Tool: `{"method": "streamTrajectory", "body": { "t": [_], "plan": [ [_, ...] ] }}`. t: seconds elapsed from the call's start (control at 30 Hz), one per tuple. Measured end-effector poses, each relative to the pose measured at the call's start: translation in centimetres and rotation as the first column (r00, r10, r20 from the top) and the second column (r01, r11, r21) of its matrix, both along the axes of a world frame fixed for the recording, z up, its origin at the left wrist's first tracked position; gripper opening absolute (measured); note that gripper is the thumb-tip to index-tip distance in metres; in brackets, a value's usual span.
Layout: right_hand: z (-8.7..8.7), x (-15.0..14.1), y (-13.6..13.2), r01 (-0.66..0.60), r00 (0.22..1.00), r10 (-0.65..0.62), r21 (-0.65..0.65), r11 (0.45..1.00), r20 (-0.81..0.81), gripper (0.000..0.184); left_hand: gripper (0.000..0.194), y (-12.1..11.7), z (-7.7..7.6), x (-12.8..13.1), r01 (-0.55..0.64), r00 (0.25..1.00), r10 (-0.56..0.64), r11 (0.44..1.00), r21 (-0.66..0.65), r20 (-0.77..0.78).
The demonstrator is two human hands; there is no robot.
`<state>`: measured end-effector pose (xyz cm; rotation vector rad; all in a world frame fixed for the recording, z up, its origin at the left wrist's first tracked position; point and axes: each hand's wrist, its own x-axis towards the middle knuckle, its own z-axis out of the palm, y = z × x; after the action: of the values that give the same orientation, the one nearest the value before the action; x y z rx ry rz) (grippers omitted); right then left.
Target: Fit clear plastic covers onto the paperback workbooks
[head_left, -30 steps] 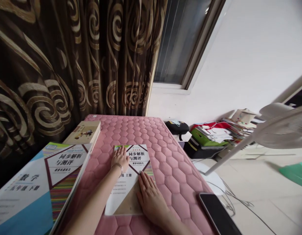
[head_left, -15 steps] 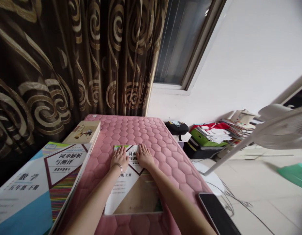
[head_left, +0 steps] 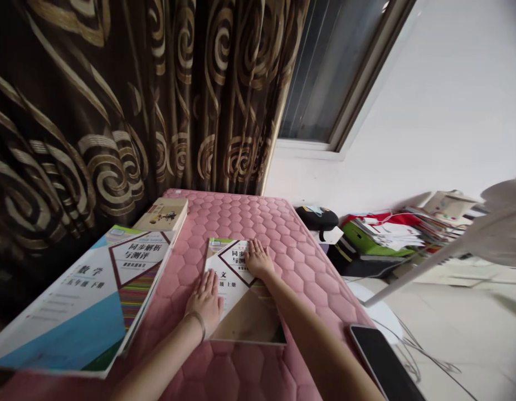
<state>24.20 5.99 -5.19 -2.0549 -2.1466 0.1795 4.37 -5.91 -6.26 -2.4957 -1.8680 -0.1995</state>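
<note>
A workbook [head_left: 245, 320] with a white, brown and striped cover lies shut and flat on the pink quilted mattress [head_left: 237, 220]. My left hand [head_left: 205, 303] rests flat along the workbook's left edge, its fingers stretched forward, a bracelet at the wrist. Flat on the upper right of the cover lies my right hand [head_left: 259, 259], fingers extended and hiding part of the title. To the left, a larger-looking blue and white workbook [head_left: 80, 312] tops a stack. Behind it sits a beige book [head_left: 161, 214].
A phone [head_left: 383, 362] lies at the mattress's right edge. Beyond that stand a white fan [head_left: 425, 262], loose cables on the floor, a black case [head_left: 316, 217] and piled papers with a green bag [head_left: 362, 236]. A patterned curtain [head_left: 191, 111] hangs along the back left.
My left hand has slid back toward me from the cover's top to its left edge. The right hand stays on the upper right. The camera view has turned slightly left.
</note>
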Motion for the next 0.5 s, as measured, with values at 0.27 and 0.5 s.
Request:
{"method": "streamTrajectory", "body": {
  "t": [0.27,0.5],
  "plan": [
    [1.7,-1.8,-1.4,-0.1,0.991,0.095,0.046,0.994,0.097,0.061,0.058,-5.3,-1.3,-3.6,-0.005,1.0,0.002,0.994,0.106,0.031],
    [1.2,-8.5,-5.3,-0.501,0.866,0.501,-0.039,0.865,-0.012,0.085,0.056,-4.9,-2.2,-3.4,-0.016,0.998,0.006,0.988,0.154,0.068]
  ]
}}
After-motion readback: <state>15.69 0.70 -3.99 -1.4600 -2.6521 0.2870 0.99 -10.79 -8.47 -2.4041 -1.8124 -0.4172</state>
